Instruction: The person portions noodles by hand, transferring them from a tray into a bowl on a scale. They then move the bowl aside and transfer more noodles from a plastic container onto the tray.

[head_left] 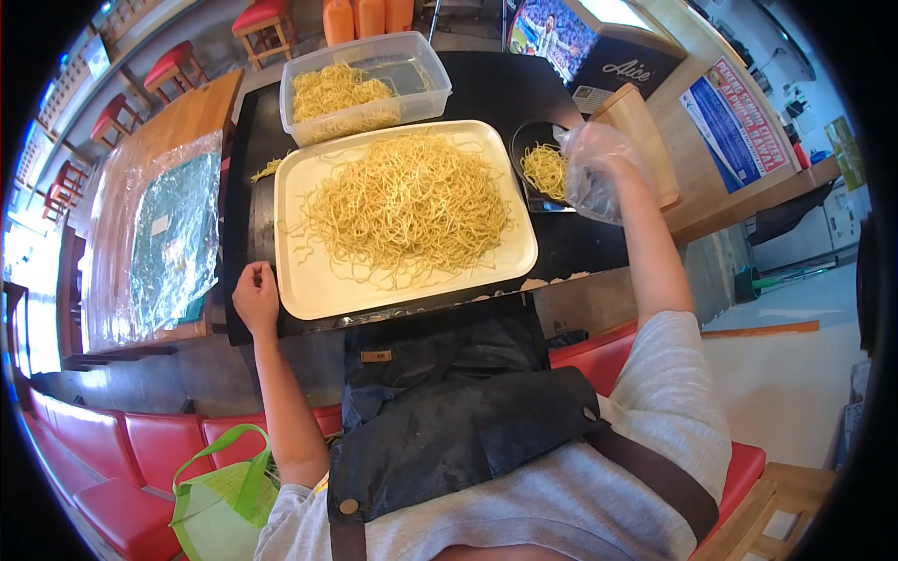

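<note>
My left hand (256, 297) rests at the edge of the black table (245, 220), fingers curled closed, just beside the cream tray (288, 285). The yellow noodles (412, 201) lie heaped on this tray. My right hand (599, 166), inside clear plastic, is at the right rim of the black bowl (520, 140), which contains more noodles; I cannot tell its finger opening or grip. Behind the tray, the clear plastic container (432, 77) also contains noodles

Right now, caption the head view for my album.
Plastic-covered right hand beside a dark bowl of noodles, left hand by a pale tray heaped with more.
</note>
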A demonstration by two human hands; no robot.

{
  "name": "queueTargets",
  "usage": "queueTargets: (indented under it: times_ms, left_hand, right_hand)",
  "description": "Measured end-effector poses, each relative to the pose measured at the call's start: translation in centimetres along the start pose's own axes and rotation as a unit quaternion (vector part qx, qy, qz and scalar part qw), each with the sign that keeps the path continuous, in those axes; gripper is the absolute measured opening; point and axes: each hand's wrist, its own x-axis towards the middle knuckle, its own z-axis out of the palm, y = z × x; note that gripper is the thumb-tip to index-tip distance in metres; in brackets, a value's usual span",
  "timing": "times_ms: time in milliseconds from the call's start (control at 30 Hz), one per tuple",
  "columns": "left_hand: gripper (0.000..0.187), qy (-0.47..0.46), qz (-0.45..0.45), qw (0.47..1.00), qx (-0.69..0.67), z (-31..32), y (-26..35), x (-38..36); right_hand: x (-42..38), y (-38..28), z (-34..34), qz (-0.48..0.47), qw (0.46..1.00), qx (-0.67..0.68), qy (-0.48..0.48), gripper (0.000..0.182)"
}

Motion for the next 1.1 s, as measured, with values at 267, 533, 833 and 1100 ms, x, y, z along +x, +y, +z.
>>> queueTargets:
  times_ms: [267,533,833,1100]
  left_hand:
    - [0.016,0.002,-0.001,1.0,0.005,-0.1,-0.1,0.0]
    - [0.015,0.01,0.01,1.0,-0.007,0.1,0.0,-0.1]
    - [0.015,0.002,0.012,1.0,-0.013,0.2,-0.3,0.1]
    - [0.015,0.004,0.013,1.0,-0.011,0.2,-0.3,0.1]
  right_hand:
    - [2.2,1.7,1.9,-0.092,0.991,-0.094,-0.021,0.035]
    - [-4.0,-0.8,-4.8,-0.021,0.963,0.107,0.246,0.032]
    - [-3.7,1.7,-12.1,-0.055,0.869,0.065,0.487,0.025]
    - [-5.3,-1.5,-16.1,-0.246,0.664,0.593,0.382,0.026]
